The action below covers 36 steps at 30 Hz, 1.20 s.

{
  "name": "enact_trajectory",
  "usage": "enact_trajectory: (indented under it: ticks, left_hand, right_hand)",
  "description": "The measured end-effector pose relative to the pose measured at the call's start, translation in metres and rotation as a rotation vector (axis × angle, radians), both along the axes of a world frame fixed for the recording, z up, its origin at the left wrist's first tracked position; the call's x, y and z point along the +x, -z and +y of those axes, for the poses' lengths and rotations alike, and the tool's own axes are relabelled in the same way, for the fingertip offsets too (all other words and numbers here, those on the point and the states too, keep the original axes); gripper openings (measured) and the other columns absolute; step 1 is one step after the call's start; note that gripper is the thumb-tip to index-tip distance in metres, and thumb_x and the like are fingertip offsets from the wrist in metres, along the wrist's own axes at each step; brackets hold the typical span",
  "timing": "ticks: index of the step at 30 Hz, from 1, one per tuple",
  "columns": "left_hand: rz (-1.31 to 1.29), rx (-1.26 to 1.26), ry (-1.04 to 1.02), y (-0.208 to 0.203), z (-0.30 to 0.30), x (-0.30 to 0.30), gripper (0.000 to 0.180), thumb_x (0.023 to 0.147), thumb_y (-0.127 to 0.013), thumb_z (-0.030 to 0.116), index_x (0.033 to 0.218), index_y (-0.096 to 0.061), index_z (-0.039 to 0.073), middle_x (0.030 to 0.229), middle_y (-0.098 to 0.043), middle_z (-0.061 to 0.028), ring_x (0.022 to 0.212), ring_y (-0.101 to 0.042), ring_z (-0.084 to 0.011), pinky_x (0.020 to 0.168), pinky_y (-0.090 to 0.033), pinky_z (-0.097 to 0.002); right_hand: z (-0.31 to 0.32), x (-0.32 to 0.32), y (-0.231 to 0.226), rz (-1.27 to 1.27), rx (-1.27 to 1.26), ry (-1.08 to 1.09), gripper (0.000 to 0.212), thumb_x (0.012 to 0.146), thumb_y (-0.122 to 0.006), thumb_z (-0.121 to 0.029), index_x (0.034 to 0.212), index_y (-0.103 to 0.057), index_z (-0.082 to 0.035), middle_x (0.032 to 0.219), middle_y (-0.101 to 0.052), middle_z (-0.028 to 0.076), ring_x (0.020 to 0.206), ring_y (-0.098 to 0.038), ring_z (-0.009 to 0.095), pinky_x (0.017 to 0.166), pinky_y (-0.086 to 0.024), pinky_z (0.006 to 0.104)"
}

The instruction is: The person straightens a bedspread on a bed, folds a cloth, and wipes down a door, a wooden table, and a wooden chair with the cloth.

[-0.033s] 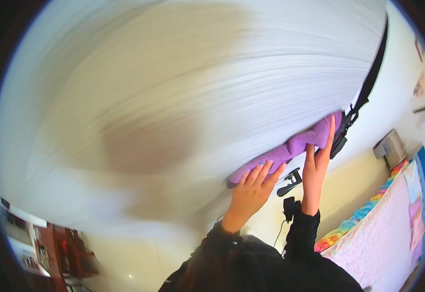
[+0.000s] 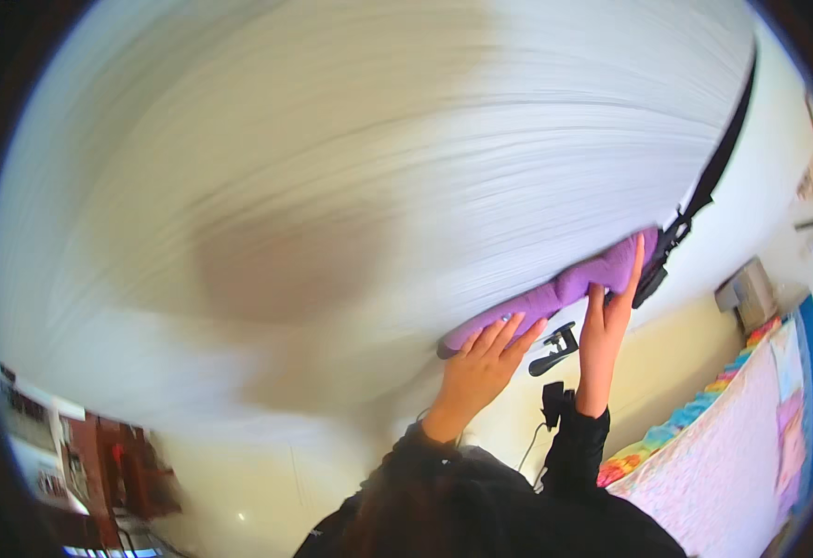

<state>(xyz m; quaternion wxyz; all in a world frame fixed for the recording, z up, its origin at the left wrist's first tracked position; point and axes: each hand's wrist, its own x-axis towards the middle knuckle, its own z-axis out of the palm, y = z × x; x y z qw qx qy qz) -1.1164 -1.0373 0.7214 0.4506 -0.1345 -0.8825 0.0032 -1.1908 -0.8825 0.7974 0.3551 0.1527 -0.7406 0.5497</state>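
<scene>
Head view: a long purple padded piece (image 2: 574, 279) lies slantwise along the near edge of a broad white surface (image 2: 518, 158), directly under the fingers of both hands. The left hand (image 2: 476, 377) rests on its lower-left end, fingers outstretched, slightly parted and laid over the purple rather than clenched. The right hand (image 2: 602, 335) is at the upper-right end: one finger points straight along it, another touches its near side, and the rest are hidden, so whether they grasp it cannot be told.

The purple piece looks soft and matte, bulging in rounded lobes with a dip between the hands. The white surface carries fine creases running in curves, with brownish blurred patches farther left. A dark strip (image 2: 727, 126) borders its right side, meeting black fittings (image 2: 669, 246) just beside the purple end.

A black clamp-shaped object (image 2: 553, 352) sits between the wrists, with a small black block (image 2: 553, 400) below it. Pale floor (image 2: 676, 349) opens to the right, reaching a bed (image 2: 713, 474) with pink patterned bedding and a rainbow ruffle (image 2: 672, 430).
</scene>
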Motion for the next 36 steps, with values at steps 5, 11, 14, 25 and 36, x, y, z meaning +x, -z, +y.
enact_trajectory:
  ticks: [5,11,14,25,36]
  left_hand:
    - [-0.116,-0.221,-0.194,0.056,-0.032,0.018,0.062,0.092,-0.051,0.019,0.151,-0.040,0.032,0.147,-0.046,0.0104,0.132,-0.040,-0.0059,0.109,-0.032,-0.0259]
    - [-0.101,-0.039,-0.266,0.076,-0.115,0.086,0.051,0.086,-0.058,0.020,0.135,-0.058,0.032,0.126,-0.061,0.0128,0.110,-0.055,-0.0092,0.095,-0.042,-0.0302]
    - [-0.035,0.044,-0.404,0.071,-0.164,0.126,0.031,0.081,-0.063,0.024,0.110,-0.069,0.031,0.110,-0.065,0.0125,0.102,-0.058,-0.0132,0.095,-0.043,-0.0376]
    - [0.042,0.392,-0.824,0.075,-0.326,0.258,0.035,0.082,-0.069,0.028,0.107,-0.065,0.004,0.117,-0.056,-0.0209,0.123,-0.047,-0.0470,0.108,-0.035,-0.0620]
    - [0.222,1.231,-0.551,0.104,-0.352,0.276,0.047,0.091,-0.057,0.022,0.131,-0.049,-0.002,0.140,-0.041,-0.0270,0.137,-0.024,-0.0560,0.113,-0.017,-0.0664]
  right_hand:
    - [-0.024,0.021,0.054,-0.142,-0.137,-0.063,0.071,0.091,-0.050,0.006,0.155,-0.023,-0.003,0.155,-0.032,0.017,0.139,-0.034,0.026,0.114,-0.026,0.0350]
    - [-0.117,0.079,0.045,0.057,0.117,-0.121,0.073,0.089,-0.047,0.006,0.156,-0.018,-0.001,0.160,-0.021,0.019,0.147,-0.022,0.028,0.118,-0.017,0.0411]
    - [-0.165,0.104,0.052,0.276,0.381,-0.223,0.074,0.084,-0.051,0.000,0.151,-0.020,0.009,0.159,-0.023,0.024,0.150,-0.017,0.037,0.119,0.005,0.0498]
    - [-0.406,0.236,0.013,0.626,0.475,-0.671,0.055,0.084,-0.059,-0.007,0.135,-0.062,-0.025,0.150,-0.045,0.011,0.137,-0.042,0.029,0.105,-0.038,0.0401]
    - [-0.498,0.293,0.066,0.640,0.507,-0.950,0.036,0.088,-0.065,-0.016,0.124,-0.066,-0.013,0.142,-0.056,0.005,0.131,-0.053,0.020,0.097,-0.047,0.0328]
